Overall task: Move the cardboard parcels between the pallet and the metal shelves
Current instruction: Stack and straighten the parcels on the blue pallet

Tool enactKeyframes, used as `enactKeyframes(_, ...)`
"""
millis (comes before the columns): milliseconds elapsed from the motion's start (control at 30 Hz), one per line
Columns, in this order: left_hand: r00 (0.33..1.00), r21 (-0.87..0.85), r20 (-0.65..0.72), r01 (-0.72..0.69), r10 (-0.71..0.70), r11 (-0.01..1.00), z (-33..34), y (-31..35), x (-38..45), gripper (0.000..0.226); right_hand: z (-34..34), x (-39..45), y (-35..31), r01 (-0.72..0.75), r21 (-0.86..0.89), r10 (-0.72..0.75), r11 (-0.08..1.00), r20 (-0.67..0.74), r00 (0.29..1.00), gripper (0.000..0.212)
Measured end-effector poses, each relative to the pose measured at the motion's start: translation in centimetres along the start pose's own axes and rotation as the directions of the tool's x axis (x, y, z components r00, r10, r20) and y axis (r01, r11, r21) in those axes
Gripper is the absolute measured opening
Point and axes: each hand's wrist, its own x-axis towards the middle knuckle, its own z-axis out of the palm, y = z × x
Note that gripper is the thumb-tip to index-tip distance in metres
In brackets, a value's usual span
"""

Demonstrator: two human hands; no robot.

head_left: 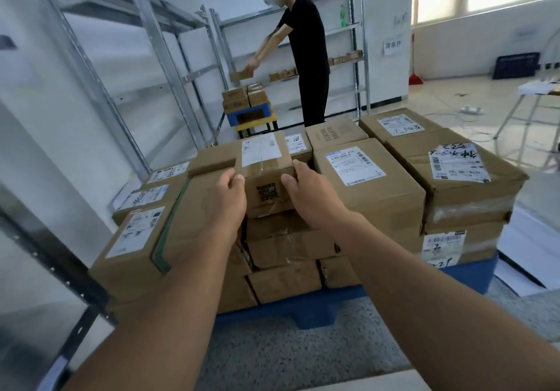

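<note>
Here, fingers (235, 180) of the left hand (225, 201) and the right hand (306, 196) curl round the two sides of a small cardboard parcel (263, 175) (white label on top), gripping it atop the stacked parcels (366, 184) on the blue pallet (318, 312); metal shelves (169, 27) stand behind

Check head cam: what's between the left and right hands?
One small cardboard parcel, the top of the centre stack on the blue pallet. The left hand and right hand grip its opposite sides; nothing else lies between them.
</note>
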Motion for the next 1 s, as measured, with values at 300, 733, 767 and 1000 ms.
enactKeyframes(300, 0.993, -0.039, 0.112, -0.035, 0.04, 0.999, 2.5, 0.8, -0.1, 0.045, -2.6, 0.3, 1.9, -0.054, -0.037, 0.053, 0.998, -0.025, 0.998, 0.013)
enactKeyframes(733, 0.986, 0.147, 0.064, -0.163, 0.155, 0.976, -1.8, 1.3, 1.0, 0.052, -3.6, 2.1, -1.7, 0.008, -0.308, -0.071, 0.951, -0.192, 0.979, 0.037)
enactKeyframes(767, 0.985, 0.182, 0.051, -0.172, 0.165, 0.968, -2.5, 1.1, 1.3, 0.052, -3.4, 2.4, -2.2, 0.036, -0.337, -0.107, 0.941, -0.194, 0.975, 0.036)
enactKeyframes(1000, 0.984, 0.317, -0.028, -0.159, 0.177, 0.935, -8.2, -1.6, 4.9, 0.049, 1.5, 4.6, -6.3, 0.145, -0.333, -0.194, 0.932, -0.12, 0.974, 0.029)
